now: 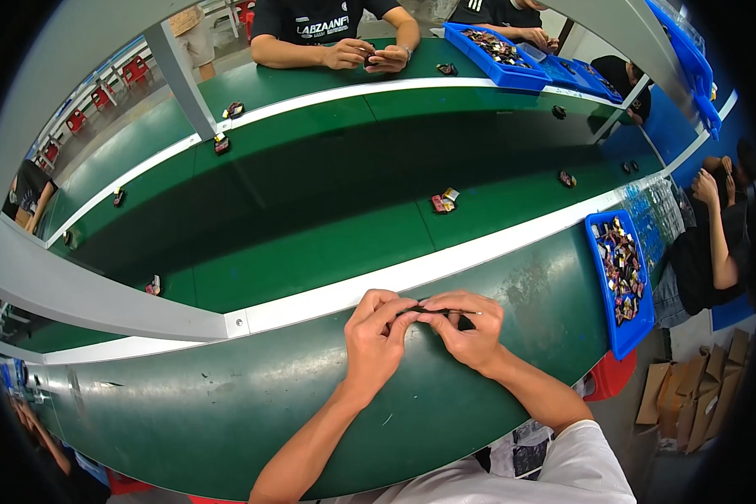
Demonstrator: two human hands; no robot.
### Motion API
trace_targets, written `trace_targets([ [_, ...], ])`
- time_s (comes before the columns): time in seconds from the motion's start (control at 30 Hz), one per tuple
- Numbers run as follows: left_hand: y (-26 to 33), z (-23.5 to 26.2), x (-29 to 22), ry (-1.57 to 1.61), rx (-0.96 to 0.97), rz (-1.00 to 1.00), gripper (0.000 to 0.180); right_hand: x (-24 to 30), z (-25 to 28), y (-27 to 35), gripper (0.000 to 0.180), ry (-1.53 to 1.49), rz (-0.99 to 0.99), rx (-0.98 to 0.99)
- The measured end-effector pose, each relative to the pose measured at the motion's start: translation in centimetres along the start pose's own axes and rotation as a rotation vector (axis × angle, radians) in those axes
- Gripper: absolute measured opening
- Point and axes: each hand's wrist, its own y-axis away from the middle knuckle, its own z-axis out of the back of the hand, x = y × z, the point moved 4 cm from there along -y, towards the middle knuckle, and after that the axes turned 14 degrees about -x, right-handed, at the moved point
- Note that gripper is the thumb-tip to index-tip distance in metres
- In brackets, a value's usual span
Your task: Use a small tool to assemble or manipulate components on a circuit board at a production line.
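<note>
Dark and slim, the small part [435, 312] you are working on sits pinched between both of your hands, just above the near edge of the green worktop [227, 403]. Your left hand [378, 332] closes its grip narrowly on the left end, fingers curled over the top, while your right hand [470, 329] closes on the right end, thumb and forefinger tight. A thin pale pin or wire tip [470, 312] pokes out past your right fingers, so the long axis of the piece runs left to right across you, roughly parallel to the white rail [445, 267] just beyond your knuckles. Both hands meet on it, touching each other, neither one nearer than the other; what exactly the part is stays too small to tell. To your right, well apart from the hands, a blue tray [601, 252] holds a heap of small mixed components. Beyond the rail the green conveyor belt [311, 210] carries scattered little assemblies, one red and pale piece [443, 202] lying near its middle. Across the belt another person's hands [365, 55] rest together on the far worktop, with more blue bins [479, 57] to their side, and another person sits at your far right.
</note>
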Motion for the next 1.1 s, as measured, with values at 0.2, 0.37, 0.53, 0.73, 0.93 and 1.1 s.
trace_targets([
  [0.2,-0.1,0.3,-0.3,-0.017,0.001,0.007,0.021,0.2,0.0,0.1,0.017,0.012,-0.046,0.012],
  [0.37,-0.2,0.2,-0.5,-0.012,0.028,0.062,0.028,-1.0,0.0,0.6,0.011,0.021,-0.184,-0.001],
  [0.53,-0.5,0.3,-0.6,-0.036,0.012,0.101,0.025,-2.4,0.3,0.5,0.012,-0.147,-0.558,-0.064],
  [0.73,-0.5,0.3,0.6,0.105,-0.006,0.214,0.012,-3.1,0.4,0.1,0.015,-0.244,-0.651,-0.130],
  [0.93,-3.2,-0.4,1.8,0.164,-0.065,0.328,0.022,-3.7,0.0,0.1,0.016,-0.239,-0.563,-0.180],
  [1.1,-11.4,-4.7,2.1,-0.033,-0.034,0.256,0.020,-3.9,0.5,0.2,0.016,-0.243,-0.528,-0.194],
])
